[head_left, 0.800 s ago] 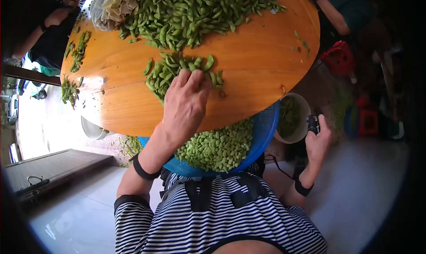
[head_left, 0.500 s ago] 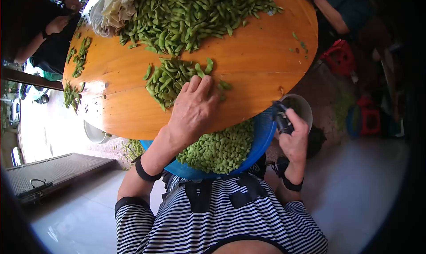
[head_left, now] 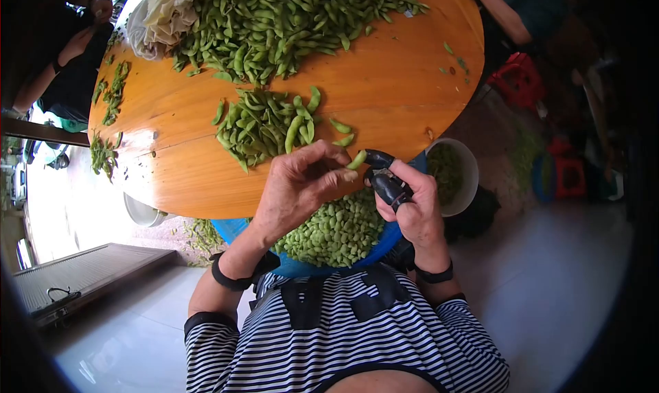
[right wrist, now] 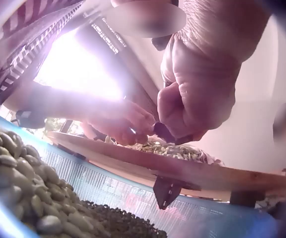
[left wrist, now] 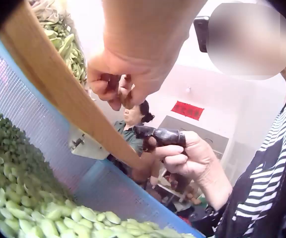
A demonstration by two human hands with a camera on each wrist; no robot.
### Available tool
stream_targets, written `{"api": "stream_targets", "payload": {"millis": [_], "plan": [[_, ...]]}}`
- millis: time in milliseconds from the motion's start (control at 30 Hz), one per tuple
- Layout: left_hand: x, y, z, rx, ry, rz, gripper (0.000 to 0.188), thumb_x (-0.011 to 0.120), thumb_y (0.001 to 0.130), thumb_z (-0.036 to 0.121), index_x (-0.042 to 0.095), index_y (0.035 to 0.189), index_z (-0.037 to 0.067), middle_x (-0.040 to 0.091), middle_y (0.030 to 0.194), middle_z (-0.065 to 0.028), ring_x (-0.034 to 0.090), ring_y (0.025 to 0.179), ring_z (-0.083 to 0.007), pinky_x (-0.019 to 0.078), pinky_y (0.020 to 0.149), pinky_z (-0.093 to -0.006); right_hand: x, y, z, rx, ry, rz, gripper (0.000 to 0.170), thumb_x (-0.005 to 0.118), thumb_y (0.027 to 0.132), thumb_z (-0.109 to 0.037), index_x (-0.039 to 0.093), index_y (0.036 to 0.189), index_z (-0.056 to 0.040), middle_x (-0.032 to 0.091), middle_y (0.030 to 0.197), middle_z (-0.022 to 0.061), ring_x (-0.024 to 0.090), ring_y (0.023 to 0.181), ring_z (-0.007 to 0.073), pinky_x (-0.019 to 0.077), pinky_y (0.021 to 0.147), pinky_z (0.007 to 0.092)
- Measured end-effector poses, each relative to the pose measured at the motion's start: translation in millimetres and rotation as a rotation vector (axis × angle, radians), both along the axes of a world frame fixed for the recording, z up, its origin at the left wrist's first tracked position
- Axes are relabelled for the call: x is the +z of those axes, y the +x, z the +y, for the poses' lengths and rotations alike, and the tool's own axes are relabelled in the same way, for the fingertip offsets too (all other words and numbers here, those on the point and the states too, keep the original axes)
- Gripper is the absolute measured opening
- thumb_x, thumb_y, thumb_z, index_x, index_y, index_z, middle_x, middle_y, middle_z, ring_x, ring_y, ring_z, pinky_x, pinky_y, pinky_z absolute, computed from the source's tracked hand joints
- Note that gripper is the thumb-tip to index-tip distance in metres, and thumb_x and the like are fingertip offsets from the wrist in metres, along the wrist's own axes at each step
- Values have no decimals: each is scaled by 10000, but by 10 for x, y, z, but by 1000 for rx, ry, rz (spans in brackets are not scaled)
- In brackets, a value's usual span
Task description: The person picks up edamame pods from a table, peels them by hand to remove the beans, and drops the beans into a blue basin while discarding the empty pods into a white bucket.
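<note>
In the head view the left hand [head_left: 296, 184] pinches one green pod [head_left: 357, 160] between thumb and fingers, above the table's near edge. Close to its right is the right hand [head_left: 415, 204], with black covers [head_left: 390, 187] on its thumb and a finger, held near the pod's tip; whether they touch is unclear. Beneath both hands, a blue basket [head_left: 395, 236] holds shelled green beans [head_left: 336, 234]. A small heap of pods [head_left: 257, 125] lies on the table just beyond the left hand. The left wrist view shows the right hand [left wrist: 195, 156] with its fingers bent.
A large pile of pods [head_left: 274, 29] covers the far part of the wooden table [head_left: 398, 91], beside a crumpled cloth bag [head_left: 165, 19]. A white bucket [head_left: 469, 180] stands right of the basket. Other people's arms [head_left: 504, 12] show at both far sides.
The left hand has come back from the small heap with a pod lifted toward the table edge. The right hand has moved left and up from beside the bucket to meet it.
</note>
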State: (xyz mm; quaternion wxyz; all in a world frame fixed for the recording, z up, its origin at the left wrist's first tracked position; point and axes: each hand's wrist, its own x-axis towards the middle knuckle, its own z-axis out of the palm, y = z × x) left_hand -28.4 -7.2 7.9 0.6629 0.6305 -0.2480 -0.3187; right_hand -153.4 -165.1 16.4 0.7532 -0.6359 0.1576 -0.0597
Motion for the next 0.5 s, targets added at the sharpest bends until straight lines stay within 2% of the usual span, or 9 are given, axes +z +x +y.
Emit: {"api": "stream_targets", "payload": {"millis": [33,100,267,333,367,433,500], "plan": [[-7,-36,0,-1,0,3,139,709,850,62,611,920,-6,588,807,28,521,725,-40,446,642,-210,-9,2,3,-1,0,3,323,359,707,52,607,914,57,519,643,9,434,543,36,371,478,189],[-25,-99,13,-54,50,227,132,704,856,59,615,922,-11,591,815,28,535,732,-46,452,655,-207,-26,11,14,-7,85,-34,280,354,691,51,581,855,65,498,631,2,420,539,32,362,457,193],[-131,-198,26,26,28,17,99,689,870,51,648,948,7,656,812,-6,558,704,-44,453,603,-205,-24,11,0,26,8,-43,260,367,698,50,575,853,64,484,613,1,419,532,36,365,460,192],[-141,-208,44,5,158,-237,94,685,872,45,647,943,-4,647,801,-9,550,668,-46,446,574,-202,-11,17,4,14,-24,-33,254,366,698,50,572,845,62,480,607,2,418,528,36,366,461,191],[-144,-219,42,3,159,-236,94,685,872,45,647,943,-4,647,801,-9,550,668,-46,446,574,-202,-13,20,-3,20,5,-35,244,366,703,43,568,840,62,475,601,2,416,524,38,367,463,192],[-144,-245,26,28,29,55,88,688,868,41,645,927,-8,632,782,-8,540,638,-47,431,543,-199,-30,3,-20,24,34,-36,235,367,708,37,563,834,63,471,595,3,414,520,40,369,466,193],[-82,-255,14,37,22,133,88,688,874,55,643,905,-14,619,752,2,529,625,-40,428,536,-198,-81,-22,-52,69,198,-47,211,363,714,18,543,814,61,463,592,4,407,519,42,367,464,199]]}}
